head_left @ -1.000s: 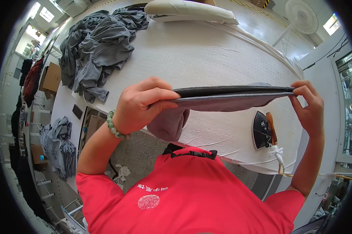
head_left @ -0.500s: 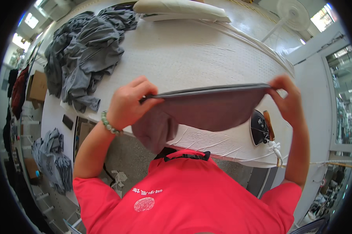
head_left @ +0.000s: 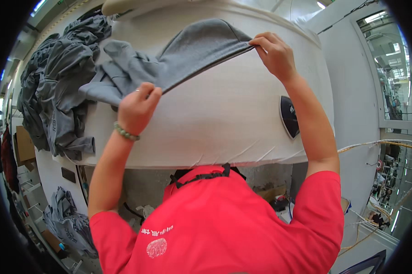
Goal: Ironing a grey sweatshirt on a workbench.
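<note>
A grey garment [head_left: 192, 43] stretches between my two hands over the white-covered table [head_left: 206, 118]. My left hand [head_left: 139, 107], with a green bead bracelet at the wrist, pinches its near edge, and loose grey folds spread out to the left beyond that hand. Farther off on the right, my right hand [head_left: 274, 52] grips the other end of the same edge between thumb and fingers. The edge runs taut and slanted from one hand to the other. A dark iron [head_left: 288, 116] sits on the table beside my right forearm, which partly hides it.
A large heap of grey garments [head_left: 59, 86] lies along the table's left side. More folded grey garments [head_left: 69, 223] rest lower left, below a dark phone-like slab [head_left: 68, 174]. A pale padded form [head_left: 123, 5] lies at the far edge. Cords [head_left: 375, 143] run off at the right.
Both hands have moved away from my body, carrying the garment. It hung below the held edge before; now its cloth lies beyond that edge, over the table. The iron is now partly hidden.
</note>
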Tool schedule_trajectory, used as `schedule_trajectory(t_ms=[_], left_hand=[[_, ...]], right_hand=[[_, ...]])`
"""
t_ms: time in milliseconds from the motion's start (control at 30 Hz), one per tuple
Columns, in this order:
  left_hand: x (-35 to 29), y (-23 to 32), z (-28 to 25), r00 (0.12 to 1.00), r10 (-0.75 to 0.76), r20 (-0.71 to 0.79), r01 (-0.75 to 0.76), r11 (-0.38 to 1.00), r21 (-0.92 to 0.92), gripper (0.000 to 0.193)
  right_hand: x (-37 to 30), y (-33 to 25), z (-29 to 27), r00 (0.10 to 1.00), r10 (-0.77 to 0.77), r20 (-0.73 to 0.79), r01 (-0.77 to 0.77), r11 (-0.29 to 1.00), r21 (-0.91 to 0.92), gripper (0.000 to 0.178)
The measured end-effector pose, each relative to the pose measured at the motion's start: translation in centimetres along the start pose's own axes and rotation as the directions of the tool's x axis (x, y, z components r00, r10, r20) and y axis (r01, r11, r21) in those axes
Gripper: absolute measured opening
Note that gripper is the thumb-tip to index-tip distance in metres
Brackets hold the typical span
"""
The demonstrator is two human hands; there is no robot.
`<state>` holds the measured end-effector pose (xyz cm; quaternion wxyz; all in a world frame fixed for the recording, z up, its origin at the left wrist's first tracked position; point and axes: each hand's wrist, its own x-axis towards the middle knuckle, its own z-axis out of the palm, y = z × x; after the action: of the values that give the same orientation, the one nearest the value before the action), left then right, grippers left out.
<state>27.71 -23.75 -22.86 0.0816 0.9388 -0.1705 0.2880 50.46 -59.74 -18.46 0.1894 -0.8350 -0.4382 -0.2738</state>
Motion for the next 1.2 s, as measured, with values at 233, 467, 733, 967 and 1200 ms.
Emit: schedule_trajectory(t_ms=[233, 467, 733, 967, 1200], left_hand=[[-9.3, 8.6, 10.0, 0.969, 0.028, 0.247, 0.023, 0.979, -0.201, 0.005], [-10.9, 13.9, 9.6, 0.832, -0.097, 0.547, 0.207, 0.968, -0.143, 0.014], [-1.6, 16.0, 20.4, 0.959, 0.043, 0.28, 0.118, 0.837, -0.534, 0.025], [-1.8, 15.5, 22.5, 0.971, -0.091, 0.22, 0.152, 0.948, -0.281, 0.046], [-1.4, 16.5, 22.7, 0.891, 0.121, 0.438, 0.053, 0.93, -0.363, 0.056]], right_hand=[[-17.6, 1.5, 5.3, 0.933, 0.112, 0.343, -0.108, 0.994, -0.029, 0.009], [-26.0, -1.7, 6.4, 0.909, 0.316, 0.271, -0.335, 0.942, 0.029, 0.015], [-19.4, -2.3, 11.3, 0.459, 0.686, 0.565, -0.742, 0.646, -0.18, 0.043], [-22.1, -3.5, 10.0, 0.543, 0.748, 0.381, -0.802, 0.597, -0.029, 0.038], [-25.0, -0.3, 7.6, 0.315, 0.653, 0.689, -0.936, 0.334, 0.111, 0.03]])
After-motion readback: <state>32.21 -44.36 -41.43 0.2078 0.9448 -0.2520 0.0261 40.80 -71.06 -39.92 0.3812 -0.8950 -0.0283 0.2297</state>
